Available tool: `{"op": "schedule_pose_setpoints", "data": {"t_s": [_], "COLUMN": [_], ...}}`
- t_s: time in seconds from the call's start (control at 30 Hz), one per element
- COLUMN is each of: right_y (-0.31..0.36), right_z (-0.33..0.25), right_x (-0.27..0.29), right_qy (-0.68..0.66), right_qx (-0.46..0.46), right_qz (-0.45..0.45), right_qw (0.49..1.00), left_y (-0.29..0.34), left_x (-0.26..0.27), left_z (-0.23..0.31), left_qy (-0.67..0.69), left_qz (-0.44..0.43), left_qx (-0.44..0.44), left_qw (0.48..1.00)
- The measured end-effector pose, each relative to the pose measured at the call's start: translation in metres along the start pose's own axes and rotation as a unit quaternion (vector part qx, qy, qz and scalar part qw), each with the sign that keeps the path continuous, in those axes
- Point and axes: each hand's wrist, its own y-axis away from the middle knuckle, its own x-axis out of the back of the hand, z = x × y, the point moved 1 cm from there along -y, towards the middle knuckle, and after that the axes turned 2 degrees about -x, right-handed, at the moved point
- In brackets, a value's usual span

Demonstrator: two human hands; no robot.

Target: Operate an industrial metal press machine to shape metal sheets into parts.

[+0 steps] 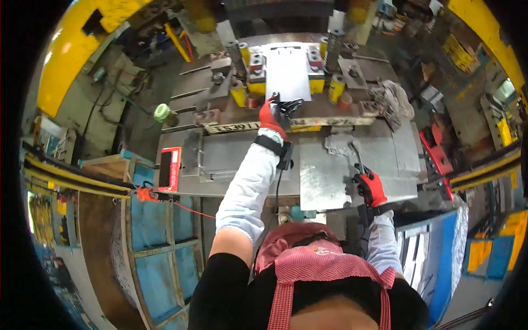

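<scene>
My left hand (274,116), in a red and black glove, reaches forward to the press die. Its fingers are closed at the near edge of a bright, flat metal sheet (288,74), which lies between the die's yellow posts and has small dark cutouts at its far end. My right hand (374,188), gloved alike, is closed around a slim dark rod-like tool (357,153) whose exact kind I cannot make out. That hand is over a shiny metal plate (324,181) on the near table. A crumpled light-grey cloth (338,144) lies by the tool's far end.
Yellow guide posts (336,88) and coil springs (333,49) stand around the die. A grey rag (394,104) hangs at its right. Left on the table lie a red-framed panel (170,169) and flat metal sheets (231,157). A blue bin (443,253) stands at lower right.
</scene>
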Motion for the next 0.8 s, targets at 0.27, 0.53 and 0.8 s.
{"op": "schedule_pose_setpoints", "data": {"t_s": [0.27,0.53,0.8], "right_y": [0.015,0.003,0.001], "right_z": [0.015,0.048,0.054], "right_x": [0.016,0.042,0.046], "right_qy": [-0.049,-0.307,-0.266], "right_qx": [0.073,0.036,0.041], "right_qz": [0.039,0.0,0.018], "right_qw": [0.995,0.951,0.963], "left_y": [0.008,0.223,0.281], "left_x": [-0.014,0.082,0.135], "left_z": [0.02,0.005,-0.008], "left_qy": [0.023,-0.456,-0.924], "left_qz": [-0.002,0.196,0.176], "left_qx": [0.046,-0.195,0.082], "left_qw": [0.999,0.846,0.328]}}
